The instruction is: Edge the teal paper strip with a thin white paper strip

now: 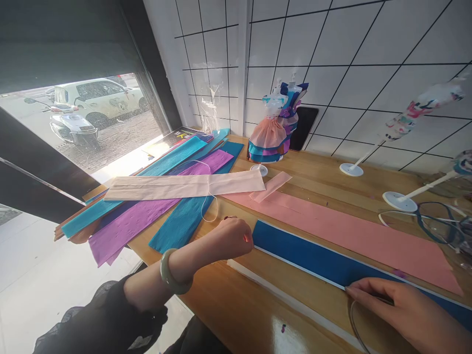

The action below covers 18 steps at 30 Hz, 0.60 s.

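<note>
A dark blue crepe-paper strip (302,250) with white edges lies slantwise on the wooden table. My left hand (236,237), with a pale green bangle at the wrist, is closed at the strip's left end; its fingertips are hidden. Thumb and forefinger of my right hand (398,305) pinch the strip's near edge. A thin clear cord (354,322) curves out from under my right hand, and how it is held is partly hidden. Behind the blue strip runs a wider salmon-pink strip (354,221).
Teal, purple and cream strips (177,187) overlap at left, a thin white cord (209,221) looped over them. Dressed doll forms (267,132) and white stands (351,169) line the tiled wall. A dark phone (305,128) leans there. Tangled cords (442,223) lie at right.
</note>
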Motion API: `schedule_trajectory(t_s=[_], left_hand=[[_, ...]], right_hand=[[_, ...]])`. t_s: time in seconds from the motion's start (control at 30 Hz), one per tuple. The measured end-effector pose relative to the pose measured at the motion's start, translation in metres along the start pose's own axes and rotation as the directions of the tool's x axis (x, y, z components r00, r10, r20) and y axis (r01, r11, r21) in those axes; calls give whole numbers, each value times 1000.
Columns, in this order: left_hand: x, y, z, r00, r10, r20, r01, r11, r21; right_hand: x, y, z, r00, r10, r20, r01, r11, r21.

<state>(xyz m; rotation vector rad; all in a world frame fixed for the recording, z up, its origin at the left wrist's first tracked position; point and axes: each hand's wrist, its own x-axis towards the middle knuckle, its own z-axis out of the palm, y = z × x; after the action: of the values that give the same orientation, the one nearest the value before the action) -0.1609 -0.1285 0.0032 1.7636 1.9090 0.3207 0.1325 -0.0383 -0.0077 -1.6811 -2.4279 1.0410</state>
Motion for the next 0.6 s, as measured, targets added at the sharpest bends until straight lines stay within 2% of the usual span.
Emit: schedule_trajectory(t_s=[0.1,0.3,0.47,0.6], left_hand=[[1,0,-1,1000,-2,6,2,1000,24],[3,3,-6,999,20,34,-23,997,70],[5,5,-15,993,-53,107,50,998,31],[6,1,-15,990,-76,117,81,996,-33]], right_hand=[[1,1,0,985,42,167,-55,996,75],[4,3,1,968,109,228,-125,991,56],[5,2,0,965,117,235,-121,993,-1],[5,4,0,963,117,243,-117,993,-18]])
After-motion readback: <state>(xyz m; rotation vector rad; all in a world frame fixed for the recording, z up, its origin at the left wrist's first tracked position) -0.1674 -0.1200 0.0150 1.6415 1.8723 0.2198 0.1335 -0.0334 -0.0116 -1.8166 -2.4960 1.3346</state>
